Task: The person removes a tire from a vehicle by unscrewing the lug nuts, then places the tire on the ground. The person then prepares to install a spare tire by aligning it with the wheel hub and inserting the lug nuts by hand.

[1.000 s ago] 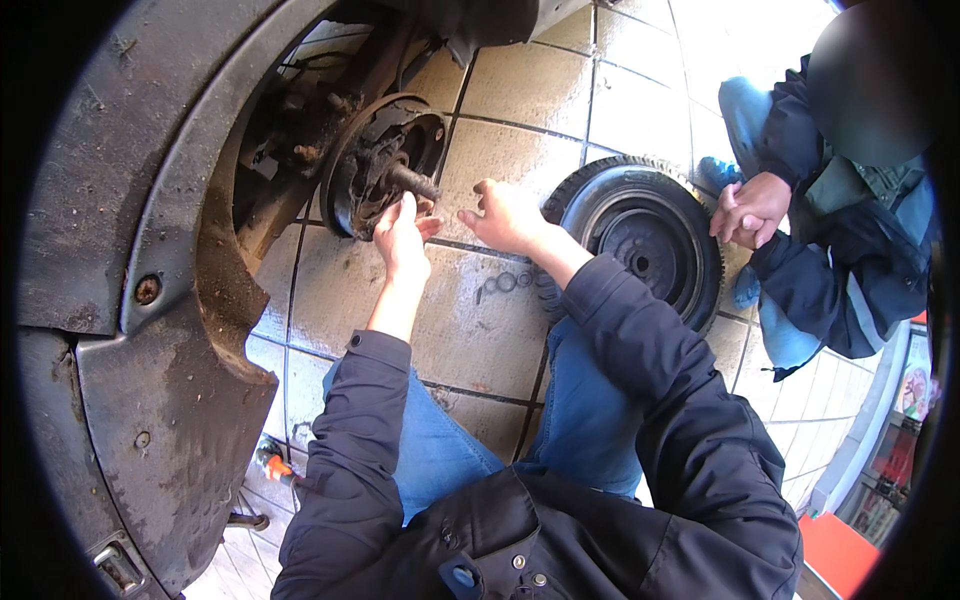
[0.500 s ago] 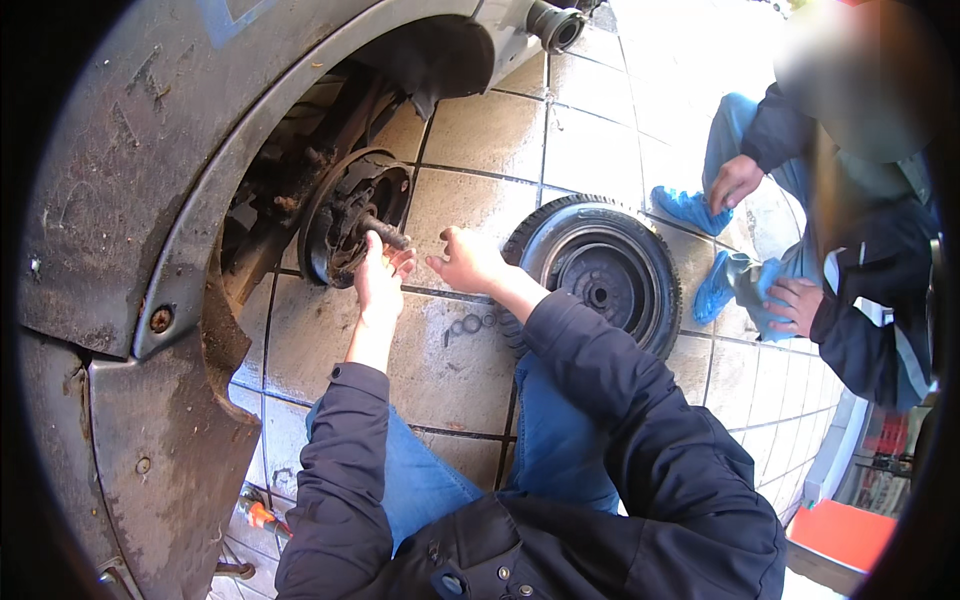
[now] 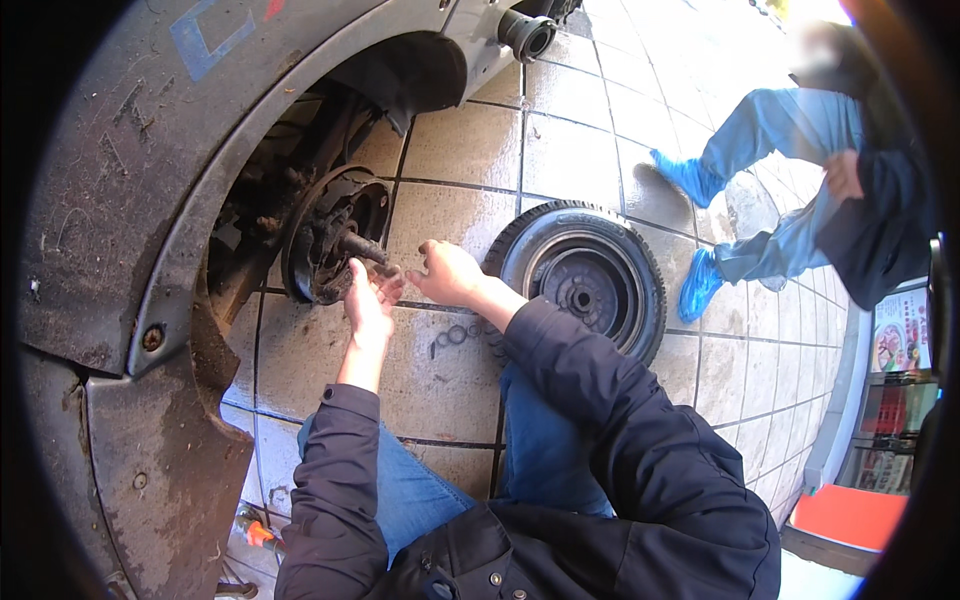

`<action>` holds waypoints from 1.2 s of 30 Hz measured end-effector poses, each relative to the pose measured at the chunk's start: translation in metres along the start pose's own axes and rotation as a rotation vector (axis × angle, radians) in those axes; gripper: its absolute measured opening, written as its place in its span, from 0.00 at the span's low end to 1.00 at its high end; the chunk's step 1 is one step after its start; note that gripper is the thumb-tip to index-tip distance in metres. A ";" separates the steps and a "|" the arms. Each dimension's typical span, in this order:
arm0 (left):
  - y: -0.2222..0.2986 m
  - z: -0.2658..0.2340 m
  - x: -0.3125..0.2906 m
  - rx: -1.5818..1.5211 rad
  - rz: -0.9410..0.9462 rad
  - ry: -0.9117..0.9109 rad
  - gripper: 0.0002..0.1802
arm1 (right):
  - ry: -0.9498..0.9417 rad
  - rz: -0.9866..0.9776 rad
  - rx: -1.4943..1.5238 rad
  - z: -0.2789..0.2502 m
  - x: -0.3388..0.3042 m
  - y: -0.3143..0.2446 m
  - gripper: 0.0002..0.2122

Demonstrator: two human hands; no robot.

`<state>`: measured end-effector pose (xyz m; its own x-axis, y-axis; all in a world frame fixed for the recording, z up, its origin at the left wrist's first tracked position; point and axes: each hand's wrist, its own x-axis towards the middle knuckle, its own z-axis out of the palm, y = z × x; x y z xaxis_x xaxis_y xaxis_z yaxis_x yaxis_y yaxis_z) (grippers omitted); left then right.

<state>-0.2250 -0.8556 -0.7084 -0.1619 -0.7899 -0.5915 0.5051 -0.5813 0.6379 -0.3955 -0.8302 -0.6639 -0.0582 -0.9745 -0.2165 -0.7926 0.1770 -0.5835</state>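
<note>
A rusty brake hub point(image 3: 325, 245) with a spindle point(image 3: 362, 246) sticking out sits inside the wheel arch of a dark vehicle point(image 3: 110, 200). My left hand point(image 3: 368, 300) is held palm up with fingers apart, just under the spindle's tip. My right hand point(image 3: 448, 272) is close beside it, fingers curled toward a small dark piece point(image 3: 389, 270) between the two hands. Whether the right fingers pinch that piece is unclear. Both sleeves are dark, over blue jeans.
A removed wheel point(image 3: 585, 285) lies flat on the beige tiles to my right. Another person point(image 3: 800, 150) in blue trousers and blue shoe covers crouches at the far right. An orange-handled tool point(image 3: 258, 530) lies under the fender, and a pipe end point(image 3: 526, 35) protrudes above.
The view has shifted, so hub and hands sit lower and more central. My hands have dropped slightly below the spindle tip. The other person has moved further away to the upper right.
</note>
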 end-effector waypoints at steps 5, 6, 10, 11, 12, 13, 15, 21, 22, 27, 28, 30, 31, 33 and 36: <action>-0.013 -0.005 -0.029 0.198 -0.100 -0.012 0.32 | -0.018 0.041 -0.007 -0.007 0.002 0.006 0.27; -0.011 -0.005 -0.031 0.301 -0.109 -0.084 0.31 | -0.016 0.043 -0.010 -0.007 0.003 0.006 0.27; -0.007 -0.001 -0.037 0.728 -0.035 -0.307 0.22 | -0.014 0.025 -0.010 -0.006 0.004 0.005 0.26; -0.010 -0.003 -0.035 0.871 0.056 -0.337 0.21 | -0.017 0.014 -0.009 -0.005 0.006 0.004 0.26; -0.015 -0.006 -0.033 1.014 0.150 -0.366 0.20 | -0.020 0.003 -0.008 -0.004 0.006 0.002 0.26; -0.015 -0.005 -0.032 1.201 0.273 -0.390 0.20 | -0.007 -0.002 -0.005 -0.003 0.006 0.003 0.25; -0.018 -0.006 -0.035 1.402 0.332 -0.445 0.21 | 0.020 -0.010 0.000 -0.002 0.006 0.005 0.24; -0.010 0.005 -0.045 1.586 0.247 -0.511 0.26 | -0.027 0.003 0.010 -0.010 0.002 0.003 0.23; -0.009 0.007 -0.046 1.595 0.240 -0.514 0.26 | -0.034 0.005 0.010 -0.011 0.002 0.003 0.23; -0.010 0.008 -0.045 1.619 0.230 -0.524 0.28 | -0.015 0.002 0.001 -0.012 0.000 0.004 0.22; -0.010 0.009 -0.045 1.625 0.228 -0.523 0.29 | -0.016 0.001 0.003 -0.012 0.000 0.005 0.22; -0.011 0.013 -0.045 1.628 0.221 -0.519 0.30 | -0.018 -0.003 0.004 -0.014 0.000 0.007 0.22; -0.010 0.013 -0.046 1.629 0.217 -0.515 0.31 | -0.023 -0.001 -0.003 -0.015 -0.001 0.007 0.22; -0.011 0.014 -0.046 1.632 0.213 -0.508 0.30 | -0.035 0.001 -0.021 -0.018 -0.002 0.007 0.22; -0.013 0.012 -0.044 1.634 0.230 -0.522 0.29 | -0.007 -0.031 -0.063 -0.016 -0.002 0.007 0.22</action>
<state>-0.2350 -0.8158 -0.6850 -0.6181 -0.6613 -0.4251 -0.7029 0.2227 0.6755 -0.4109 -0.8287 -0.6552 -0.0294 -0.9783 -0.2049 -0.8308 0.1379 -0.5392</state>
